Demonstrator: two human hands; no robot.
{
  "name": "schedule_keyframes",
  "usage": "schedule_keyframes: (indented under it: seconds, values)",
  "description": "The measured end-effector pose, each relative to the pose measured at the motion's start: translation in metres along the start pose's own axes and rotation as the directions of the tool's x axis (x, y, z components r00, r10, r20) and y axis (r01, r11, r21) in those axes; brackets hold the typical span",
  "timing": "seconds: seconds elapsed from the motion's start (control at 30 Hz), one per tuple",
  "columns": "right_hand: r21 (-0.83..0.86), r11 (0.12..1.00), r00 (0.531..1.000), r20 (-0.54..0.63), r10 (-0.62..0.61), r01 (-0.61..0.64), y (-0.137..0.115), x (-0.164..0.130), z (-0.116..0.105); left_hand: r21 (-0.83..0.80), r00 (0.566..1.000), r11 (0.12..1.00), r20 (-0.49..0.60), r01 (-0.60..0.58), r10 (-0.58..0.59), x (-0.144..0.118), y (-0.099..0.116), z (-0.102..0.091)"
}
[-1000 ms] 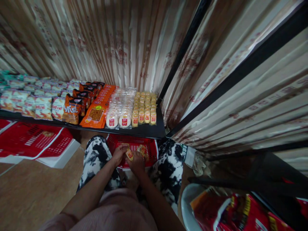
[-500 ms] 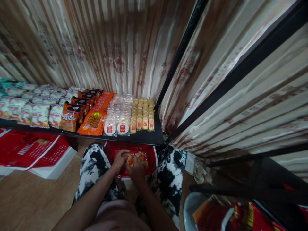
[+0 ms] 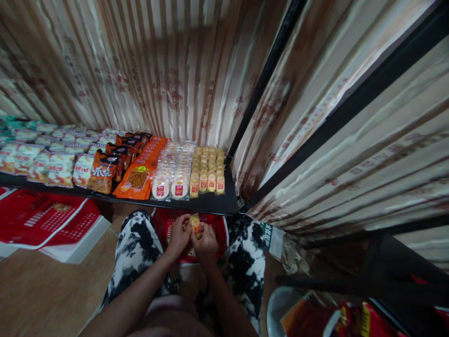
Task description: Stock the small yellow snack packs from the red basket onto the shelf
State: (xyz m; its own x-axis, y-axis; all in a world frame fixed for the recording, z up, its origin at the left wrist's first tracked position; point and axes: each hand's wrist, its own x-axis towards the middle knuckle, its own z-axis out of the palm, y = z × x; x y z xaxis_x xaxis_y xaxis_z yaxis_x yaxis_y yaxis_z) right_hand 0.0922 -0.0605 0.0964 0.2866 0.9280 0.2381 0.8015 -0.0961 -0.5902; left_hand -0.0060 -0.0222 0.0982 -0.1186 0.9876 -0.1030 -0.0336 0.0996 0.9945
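A small yellow snack packet (image 3: 195,223) with a red label stands upright between my two hands, over a red plastic basket (image 3: 223,228) between my knees. From the left, my left hand (image 3: 179,235) pinches its edge with closed fingers. My right hand (image 3: 206,243) is closed on its lower right side. Most of the basket's inside is hidden by my hands. Just beyond, similar yellow packets (image 3: 207,180) stand in rows at the right end of a black shelf (image 3: 229,194).
Left along the shelf are round white cracker packs (image 3: 170,185), flat orange bags (image 3: 135,180), dark orange bags (image 3: 103,173) and white snack bags (image 3: 59,166). A red-and-white box (image 3: 70,229) lies on the floor. Black rack posts (image 3: 263,89) and a white tub (image 3: 277,304) are on the right.
Before, yellow packets were at both hands, lower over the basket. Now my hands have come together and raised one packet upright between them. The shelf rows look the same.
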Motion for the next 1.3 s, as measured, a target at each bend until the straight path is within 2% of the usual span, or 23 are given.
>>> schedule_keyframes:
  seconds: [0.13, 0.23, 0.4, 0.7, 1.0, 1.3]
  values:
    - [0.003, 1.000, 0.999, -0.041, 0.019, -0.019, -0.006, 0.007, -0.011, 0.080, 0.994, 0.992, -0.026, -0.102, 0.104, -0.006, 0.009, 0.003]
    - [0.012, 0.999, 0.998, -0.029, 0.054, -0.053, -0.010, 0.015, -0.018, 0.135, 0.987, 0.977, 0.033, -0.163, 0.160, -0.010, 0.025, 0.007]
    - [0.054, 0.997, 0.998, -0.026, 0.064, -0.062, -0.015, 0.033, -0.029, 0.128, 0.977, 0.970, 0.091, -0.205, 0.195, -0.012, 0.048, 0.014]
    - [0.116, 0.993, 0.994, -0.098, 0.038, -0.026, -0.019, 0.069, -0.039, 0.214, 0.938, 0.917, 0.171, -0.335, 0.303, 0.005, 0.055, 0.026]
    - [0.146, 0.989, 0.991, -0.127, 0.032, -0.013, -0.020, 0.096, -0.038, 0.337, 0.936, 0.879, 0.219, -0.336, 0.274, 0.018, 0.067, 0.035]
    - [0.287, 0.957, 0.986, -0.164, 0.019, 0.029, -0.011, 0.112, -0.016, 0.377, 0.925, 0.851, 0.249, -0.365, 0.287, 0.036, 0.062, 0.040]
